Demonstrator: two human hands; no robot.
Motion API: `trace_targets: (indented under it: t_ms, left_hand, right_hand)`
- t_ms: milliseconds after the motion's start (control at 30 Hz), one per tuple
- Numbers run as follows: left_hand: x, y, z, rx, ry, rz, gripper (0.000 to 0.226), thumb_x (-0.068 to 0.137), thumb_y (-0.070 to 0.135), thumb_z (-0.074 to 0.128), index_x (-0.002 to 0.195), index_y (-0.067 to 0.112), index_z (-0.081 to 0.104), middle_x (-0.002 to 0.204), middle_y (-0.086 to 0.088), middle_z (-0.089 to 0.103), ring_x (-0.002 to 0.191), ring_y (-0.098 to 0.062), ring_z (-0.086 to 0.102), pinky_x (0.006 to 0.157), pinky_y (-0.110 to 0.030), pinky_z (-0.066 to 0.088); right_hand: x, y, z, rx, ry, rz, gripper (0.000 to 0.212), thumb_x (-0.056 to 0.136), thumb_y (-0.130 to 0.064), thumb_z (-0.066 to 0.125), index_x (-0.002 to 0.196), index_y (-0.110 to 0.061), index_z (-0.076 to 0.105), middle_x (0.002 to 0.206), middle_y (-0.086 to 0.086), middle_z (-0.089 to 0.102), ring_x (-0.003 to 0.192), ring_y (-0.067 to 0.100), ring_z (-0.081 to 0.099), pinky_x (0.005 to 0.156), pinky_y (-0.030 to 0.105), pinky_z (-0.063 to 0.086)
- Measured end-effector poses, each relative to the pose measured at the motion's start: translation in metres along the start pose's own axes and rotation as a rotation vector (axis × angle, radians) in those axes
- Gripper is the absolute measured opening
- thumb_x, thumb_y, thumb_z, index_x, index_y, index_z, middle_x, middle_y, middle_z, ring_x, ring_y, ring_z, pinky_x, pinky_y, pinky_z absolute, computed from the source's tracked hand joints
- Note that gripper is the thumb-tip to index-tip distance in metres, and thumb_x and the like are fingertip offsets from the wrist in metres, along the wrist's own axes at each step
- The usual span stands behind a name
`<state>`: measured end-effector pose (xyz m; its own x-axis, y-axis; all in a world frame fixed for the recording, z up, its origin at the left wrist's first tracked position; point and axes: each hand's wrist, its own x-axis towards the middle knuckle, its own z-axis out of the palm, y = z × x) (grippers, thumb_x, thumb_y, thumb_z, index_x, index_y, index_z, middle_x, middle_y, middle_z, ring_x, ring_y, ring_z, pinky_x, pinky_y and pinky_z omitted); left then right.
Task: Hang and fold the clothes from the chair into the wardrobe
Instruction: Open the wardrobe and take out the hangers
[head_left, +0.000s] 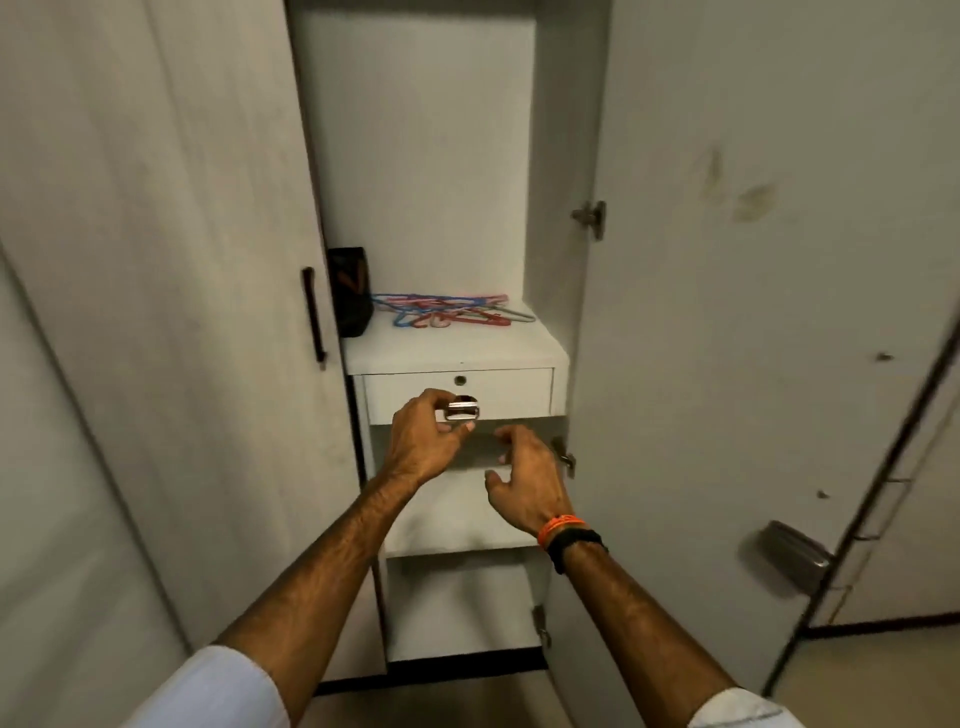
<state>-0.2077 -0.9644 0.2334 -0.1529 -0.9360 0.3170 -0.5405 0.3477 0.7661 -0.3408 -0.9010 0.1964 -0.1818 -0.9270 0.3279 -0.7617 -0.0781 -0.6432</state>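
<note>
Gripping the chrome handle (462, 408) of the drawer (511, 392), the left hand (423, 441) had its fingers curled round it. The right hand (524, 480) hovered just beside, fingers spread loosely, holding nothing. Coloured hangers (447, 310) lay in a heap on the wardrobe (457, 348) shelf beside a dark box (352, 291); no writing was readable. No clothes showed.

The drawer (457, 396) sits mid-wardrobe (415, 156). On the shelf (467, 345) just above it lie the hangers (447, 310), with a box (353, 291) to their left. Below the drawer are two open compartments. Its handle (462, 408) is at the front, the left hand (423, 441) on it; the right hand (524, 483) is lower right of the drawer. An open door (753, 312) stands right of it.
</note>
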Motion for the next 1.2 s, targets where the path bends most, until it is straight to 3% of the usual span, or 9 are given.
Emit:
trace_targets:
  t_ms: [200,333,533,667,833,933,1067,1133,1200]
  left_hand:
    - [0.060,-0.078,-0.068,0.023,0.147,-0.149,0.047,0.084,0.026,0.077,0.126,0.015,0.058,0.128,-0.003,0.062,0.086,-0.014,0.061,0.087,-0.027,0.049]
    - [0.118,-0.126,-0.109,0.012,0.204,-0.185,0.046,0.086,0.023,0.075,0.127,0.012,0.058,0.128,-0.004,0.062,0.103,-0.022,0.064,0.091,-0.027,0.046]
    - [0.208,-0.166,-0.156,0.018,0.218,-0.219,0.052,0.086,0.020,0.075,0.132,0.009,0.053,0.130,-0.007,0.060,0.116,-0.025,0.058,0.096,-0.031,0.047]
    - [0.253,-0.174,-0.168,-0.010,0.209,-0.187,0.053,0.084,0.017,0.076,0.130,0.008,0.052,0.127,-0.008,0.061,0.114,-0.023,0.060,0.092,-0.024,0.045]
    - [0.280,-0.172,-0.165,-0.047,0.137,-0.158,0.041,0.085,0.014,0.073,0.122,0.012,0.056,0.109,-0.002,0.067,0.102,-0.020,0.065,0.097,-0.030,0.051]
    - [0.277,-0.170,-0.164,-0.016,0.106,-0.148,0.032,0.087,0.010,0.070,0.115,0.016,0.055,0.097,0.001,0.066,0.095,-0.017,0.064,0.096,-0.032,0.051]
    - [0.249,-0.167,-0.158,-0.010,0.188,-0.143,0.035,0.087,0.011,0.071,0.115,0.017,0.051,0.094,0.003,0.062,0.083,-0.009,0.061,0.080,-0.016,0.052]
    - [0.229,-0.164,-0.158,-0.003,0.257,-0.134,0.033,0.087,0.018,0.073,0.110,0.021,0.049,0.090,0.006,0.060,0.077,-0.003,0.059,0.064,-0.003,0.045]
    - [0.202,-0.160,-0.164,-0.002,0.306,-0.132,0.031,0.087,0.024,0.074,0.107,0.021,0.052,0.084,0.009,0.060,0.074,-0.001,0.059,0.061,0.000,0.043]
  right_hand:
    - [0.081,-0.044,0.075,0.109,-0.184,-0.002,0.057,0.082,-0.004,0.069,0.133,-0.012,0.044,0.118,0.001,0.052,0.101,0.015,0.055,0.091,0.030,0.051]
    - [0.145,-0.068,0.132,0.081,-0.209,-0.041,0.060,0.079,-0.002,0.069,0.132,-0.011,0.045,0.126,0.006,0.055,0.111,0.022,0.057,0.095,0.035,0.052]
    - [0.240,-0.104,0.194,0.092,-0.224,-0.054,0.055,0.082,-0.010,0.071,0.131,-0.012,0.046,0.122,0.004,0.056,0.107,0.020,0.059,0.091,0.030,0.051]
    - [0.285,-0.121,0.226,0.091,-0.249,-0.040,0.062,0.080,-0.009,0.073,0.134,-0.011,0.043,0.125,0.007,0.056,0.115,0.025,0.057,0.098,0.038,0.051]
    - [0.324,-0.131,0.249,0.109,-0.250,-0.007,0.080,0.081,-0.012,0.075,0.147,-0.010,0.031,0.143,0.011,0.047,0.130,0.028,0.049,0.108,0.038,0.044]
    - [0.333,-0.131,0.255,0.123,-0.292,-0.005,0.077,0.082,-0.013,0.074,0.147,-0.010,0.032,0.143,0.012,0.049,0.130,0.029,0.049,0.108,0.038,0.043]
    - [0.323,-0.126,0.258,0.115,-0.381,-0.055,0.051,0.084,-0.016,0.073,0.129,-0.011,0.050,0.119,0.010,0.064,0.110,0.027,0.062,0.094,0.035,0.053]
    - [0.309,-0.125,0.255,0.114,-0.422,-0.141,0.042,0.082,-0.021,0.073,0.121,-0.014,0.058,0.107,0.006,0.068,0.099,0.024,0.066,0.088,0.035,0.056]
    - [0.290,-0.124,0.255,0.084,-0.439,-0.259,0.041,0.080,-0.031,0.074,0.116,-0.017,0.062,0.100,0.002,0.069,0.093,0.020,0.066,0.083,0.033,0.056]
